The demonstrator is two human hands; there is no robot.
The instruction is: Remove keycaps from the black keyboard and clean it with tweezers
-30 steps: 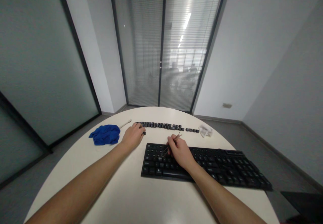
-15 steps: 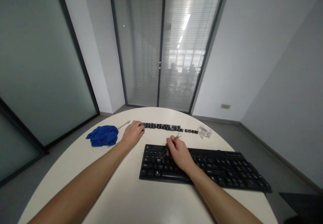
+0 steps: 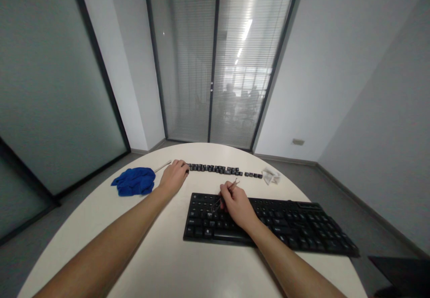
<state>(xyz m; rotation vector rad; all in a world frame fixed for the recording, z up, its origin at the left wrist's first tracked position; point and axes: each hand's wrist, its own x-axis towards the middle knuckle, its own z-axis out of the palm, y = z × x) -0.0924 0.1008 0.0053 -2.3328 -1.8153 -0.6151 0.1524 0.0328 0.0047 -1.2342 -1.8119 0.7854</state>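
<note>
My left hand (image 3: 174,176) rests on the table at the left end of a row of loose black keycaps (image 3: 215,168). Its fingers are curled down around a small dark piece, apparently a keycap, mostly hidden under the fingertips. Over the left part of a black keyboard (image 3: 285,231), my right hand (image 3: 237,202) is closed on a thin wire keycap puller (image 3: 217,205). The puller's prongs reach down among the keys left of the fingers, and its other end sticks out above them. The right hand and forearm hide part of the keys.
A crumpled blue cloth (image 3: 134,181) lies on the left of the round cream table (image 3: 161,262), with a thin pale stick (image 3: 163,166) beside it. White crumpled wrappers (image 3: 270,176) sit past the keycaps' right end. A dark object (image 3: 403,273) stands off the table at lower right.
The view has shifted slightly. Both hands keep nearly the same places: the left at the end of the keycap row, the right with the puller over the keyboard.
</note>
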